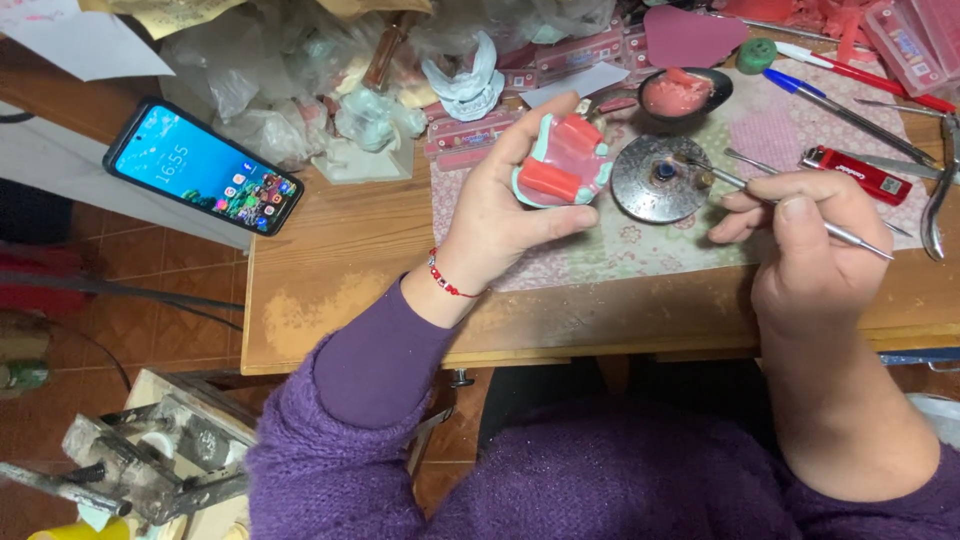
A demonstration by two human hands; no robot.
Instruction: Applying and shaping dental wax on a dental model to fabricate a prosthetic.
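Observation:
My left hand (500, 210) holds up a horseshoe-shaped dental model (562, 160), pale green with pink base and red wax blocks on its ridges. My right hand (810, 240) grips a thin metal wax tool (745, 185) like a pen. The tool's tip reaches over the wick of a round metal burner (660, 180) that stands on a patterned mat between the two hands. Purple sleeves cover both forearms, and a red bead bracelet (448, 282) circles my left wrist.
A smartphone (205, 165) with a lit screen lies at the table's left. A red lighter (865, 175), pens, metal tools and pliers (940, 190) lie at the right. A bowl of pink wax (680, 95), plaster casts (465, 85) and plastic bags crowd the back. A metal press (150, 460) stands on the floor.

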